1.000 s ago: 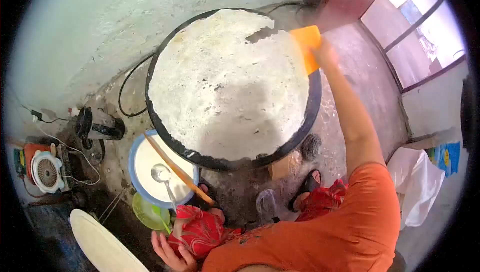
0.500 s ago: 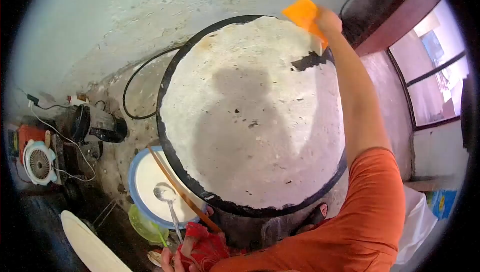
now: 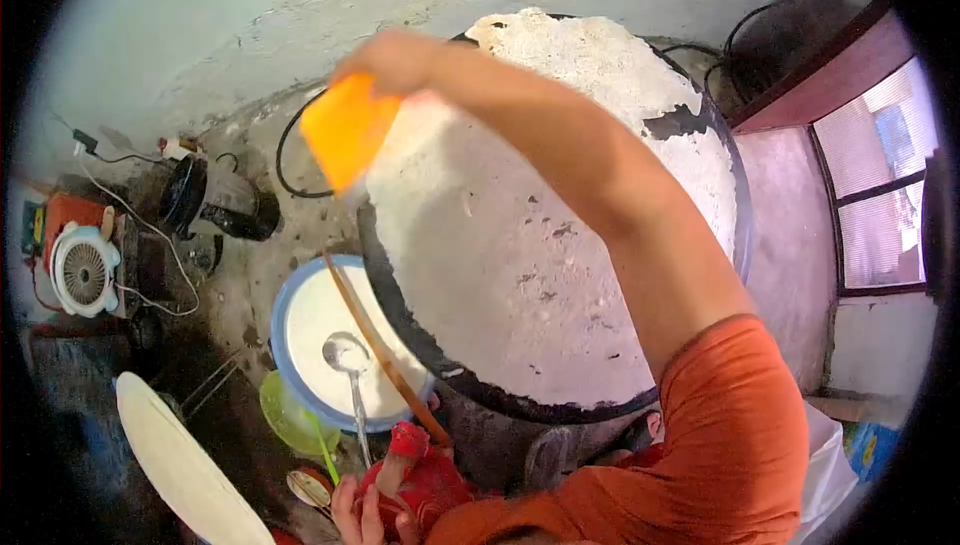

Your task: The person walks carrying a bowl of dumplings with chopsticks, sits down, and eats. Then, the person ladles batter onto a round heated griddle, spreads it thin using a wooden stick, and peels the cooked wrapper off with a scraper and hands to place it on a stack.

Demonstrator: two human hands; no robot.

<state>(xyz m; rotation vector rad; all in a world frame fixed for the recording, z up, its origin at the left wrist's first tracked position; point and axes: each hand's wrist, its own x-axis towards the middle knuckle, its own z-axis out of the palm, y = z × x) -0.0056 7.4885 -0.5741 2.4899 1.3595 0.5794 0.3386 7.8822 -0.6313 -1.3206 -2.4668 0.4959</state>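
A wide, thin pale sheet [image 3: 480, 275] covers most of a round black griddle [image 3: 395, 310], with small holes in it and a dark gap at its upper right. My right hand [image 3: 392, 63] grips an orange scraper [image 3: 350, 133] over the griddle's upper left edge. My right arm crosses above the sheet and hides part of it. Down by the red cloth [image 3: 435, 480] over my leg, my left hand [image 3: 365, 513] has its fingers apart and holds nothing.
Left of the griddle, a blue-rimmed basin [image 3: 282, 330] of white batter bears a ladle [image 3: 346, 353] and a wooden stick [image 3: 370, 330]. Nearby are a green bowl [image 3: 275, 415], a stack of pale round sheets [image 3: 180, 465], a fan [image 3: 84, 270] and a dark jug [image 3: 225, 200].
My right hand has swept the orange scraper from the griddle's right side across to its upper left. My left hand stays low by the red cloth. The view has shifted.
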